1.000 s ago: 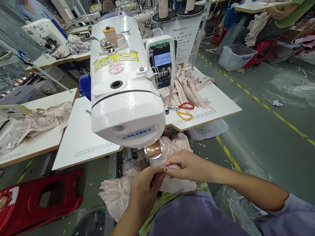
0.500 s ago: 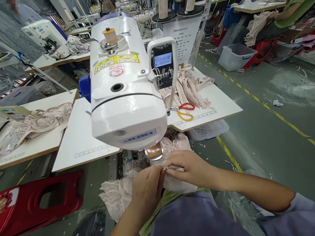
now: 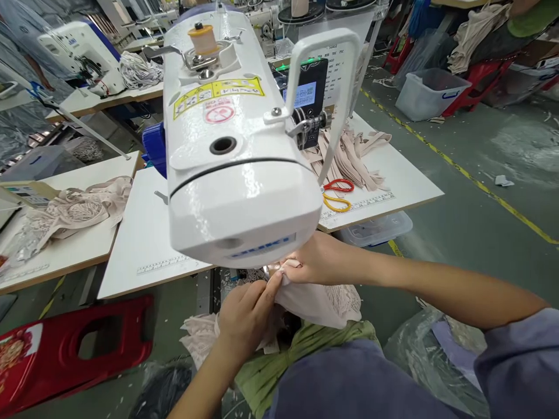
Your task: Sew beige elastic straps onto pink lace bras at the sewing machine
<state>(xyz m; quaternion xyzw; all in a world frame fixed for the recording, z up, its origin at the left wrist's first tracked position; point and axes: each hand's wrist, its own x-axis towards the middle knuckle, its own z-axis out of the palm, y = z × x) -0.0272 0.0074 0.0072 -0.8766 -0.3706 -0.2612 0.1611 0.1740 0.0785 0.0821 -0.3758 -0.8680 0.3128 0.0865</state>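
Note:
Just under the head of a white sewing machine (image 3: 244,203), both hands pinch a beige lace bra (image 3: 312,302). My left hand (image 3: 244,314) is closed, thumb and forefinger on a folded edge of the fabric. Right beside it, my right hand (image 3: 312,262) grips the same edge, its fingers partly hidden behind the machine head. The bra's pale cloth and lace hang over my lap, and more beige lace (image 3: 196,334) lies to the left of my left hand. The needle area is hidden by the machine head.
Thread snips with red and yellow handles (image 3: 337,202) lie on the white tabletop (image 3: 406,186) beside a pile of beige straps (image 3: 349,163). A red stool (image 3: 109,355) stands at lower left. More lace garments (image 3: 87,203) lie on the left table. A plastic bin (image 3: 430,93) sits on the floor.
Both hands have moved up and forward, bringing the fabric edge in under the machine head. A green light now shows atop the control panel. The view has tilted slightly.

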